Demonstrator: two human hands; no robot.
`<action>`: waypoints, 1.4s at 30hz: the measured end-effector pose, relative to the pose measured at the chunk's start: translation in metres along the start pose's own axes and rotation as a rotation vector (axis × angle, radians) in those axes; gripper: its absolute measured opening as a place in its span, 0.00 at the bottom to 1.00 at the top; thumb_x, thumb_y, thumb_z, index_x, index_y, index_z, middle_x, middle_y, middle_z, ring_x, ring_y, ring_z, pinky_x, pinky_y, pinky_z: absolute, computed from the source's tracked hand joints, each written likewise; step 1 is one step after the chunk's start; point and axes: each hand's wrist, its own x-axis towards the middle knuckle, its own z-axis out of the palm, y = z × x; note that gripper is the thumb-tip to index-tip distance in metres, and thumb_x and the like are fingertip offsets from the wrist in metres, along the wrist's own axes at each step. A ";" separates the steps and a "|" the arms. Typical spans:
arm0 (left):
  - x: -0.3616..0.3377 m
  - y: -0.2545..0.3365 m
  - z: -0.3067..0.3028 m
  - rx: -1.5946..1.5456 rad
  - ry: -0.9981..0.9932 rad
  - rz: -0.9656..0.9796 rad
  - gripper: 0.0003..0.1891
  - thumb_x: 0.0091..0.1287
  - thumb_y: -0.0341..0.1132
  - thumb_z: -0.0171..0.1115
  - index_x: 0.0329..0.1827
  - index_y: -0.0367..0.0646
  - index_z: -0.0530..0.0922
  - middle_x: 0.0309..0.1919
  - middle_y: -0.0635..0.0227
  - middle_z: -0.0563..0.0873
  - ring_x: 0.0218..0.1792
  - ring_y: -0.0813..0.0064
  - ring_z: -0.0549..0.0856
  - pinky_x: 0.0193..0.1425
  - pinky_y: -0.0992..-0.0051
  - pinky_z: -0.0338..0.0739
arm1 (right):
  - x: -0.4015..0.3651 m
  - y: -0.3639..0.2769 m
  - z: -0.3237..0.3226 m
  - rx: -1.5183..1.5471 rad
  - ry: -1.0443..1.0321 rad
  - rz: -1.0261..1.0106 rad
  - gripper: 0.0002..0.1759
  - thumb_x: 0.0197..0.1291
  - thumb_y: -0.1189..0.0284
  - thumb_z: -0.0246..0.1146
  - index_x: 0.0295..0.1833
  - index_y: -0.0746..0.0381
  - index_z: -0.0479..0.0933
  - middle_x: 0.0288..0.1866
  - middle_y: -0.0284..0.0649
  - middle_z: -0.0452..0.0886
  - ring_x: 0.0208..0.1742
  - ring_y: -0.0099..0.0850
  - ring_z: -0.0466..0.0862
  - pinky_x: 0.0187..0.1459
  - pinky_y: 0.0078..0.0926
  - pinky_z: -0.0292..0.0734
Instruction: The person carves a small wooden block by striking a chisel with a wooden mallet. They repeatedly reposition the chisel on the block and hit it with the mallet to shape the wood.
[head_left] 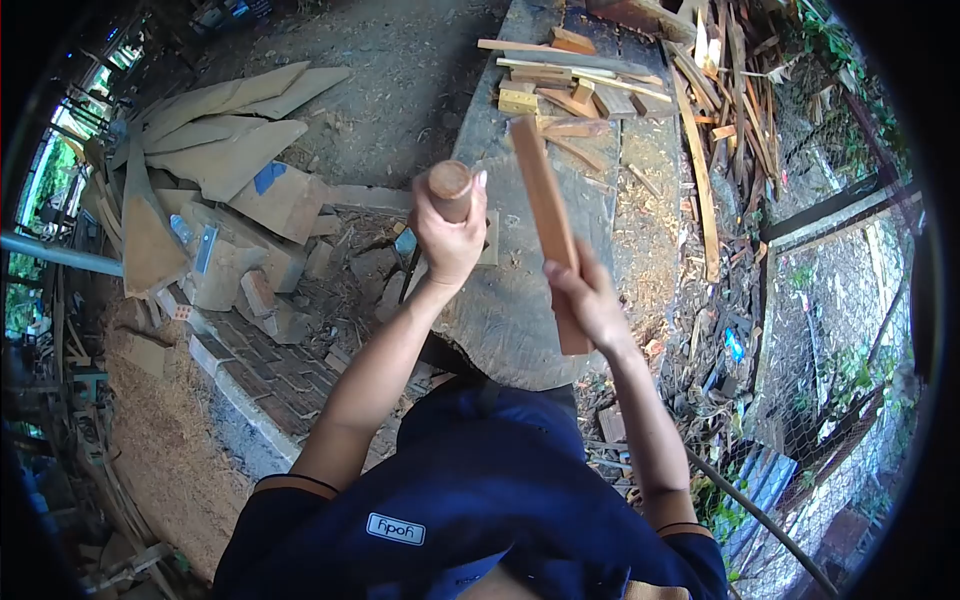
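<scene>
My left hand (pixel 448 235) is wrapped round a round wooden handle (pixel 450 180), its flat end facing up; what lies below the fist is mostly hidden. A long flat reddish-brown wooden stick (pixel 541 195) is gripped near its lower end by my right hand (pixel 588 295), the thumb lying across it. The stick slants up and to the left above the wooden workbench (pixel 500 325). The two hands are apart, both over the bench.
Wood strips and small blocks (pixel 580 85) lie at the bench's far end. Large thin boards (pixel 215 155) lean at the left. Scrap wood (pixel 735 90) and a wire fence (pixel 820 370) are on the right. Bricks (pixel 280 385) edge the ground at lower left.
</scene>
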 end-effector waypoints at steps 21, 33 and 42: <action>-0.030 0.022 0.013 -0.090 -0.175 0.130 0.10 0.55 0.28 0.70 0.35 0.46 0.76 0.26 0.66 0.84 0.26 0.62 0.86 0.27 0.68 0.78 | -0.067 -0.086 -0.028 -0.479 0.028 -0.207 0.39 0.61 0.64 0.61 0.74 0.65 0.55 0.36 0.61 0.81 0.30 0.44 0.85 0.36 0.38 0.78; -0.029 0.018 0.012 -0.136 -0.179 0.156 0.11 0.52 0.27 0.70 0.37 0.44 0.78 0.26 0.63 0.85 0.27 0.61 0.87 0.27 0.67 0.79 | -0.069 -0.058 -0.026 -0.098 0.114 -0.272 0.41 0.62 0.63 0.63 0.75 0.65 0.52 0.45 0.42 0.76 0.37 0.31 0.77 0.39 0.29 0.76; 0.021 -0.031 -0.024 -0.379 0.118 -0.308 0.10 0.66 0.32 0.66 0.32 0.46 0.72 0.19 0.78 0.78 0.16 0.86 0.75 0.19 0.84 0.69 | 0.015 0.021 0.010 -0.510 -0.067 -0.134 0.43 0.63 0.55 0.60 0.78 0.59 0.50 0.52 0.67 0.79 0.52 0.58 0.83 0.56 0.47 0.76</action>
